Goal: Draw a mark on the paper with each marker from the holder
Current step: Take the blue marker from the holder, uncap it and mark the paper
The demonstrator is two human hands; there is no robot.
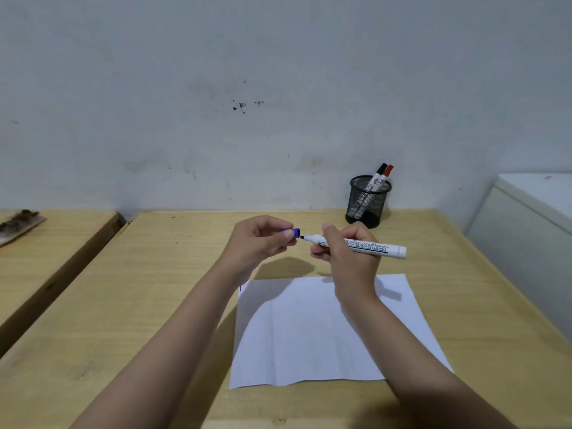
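My right hand [346, 252] grips a white board marker [376, 248] held level above the table, its bare tip pointing left. My left hand [260, 239] pinches the marker's blue cap [295, 232], a small gap away from the tip. Below my hands lies a white sheet of paper [309, 332] with a short blue mark [240, 287] at its top left corner. A black mesh holder [366, 201] stands at the back of the table near the wall. It contains a black-capped marker [378, 176] and a red-capped marker [386, 174].
The wooden table [139, 305] carries all of this. A second wooden table [46, 243] stands to the left across a gap, with a brown feathery object [18, 224] on it. A white cabinet [532, 230] is at the right, beside the table's edge.
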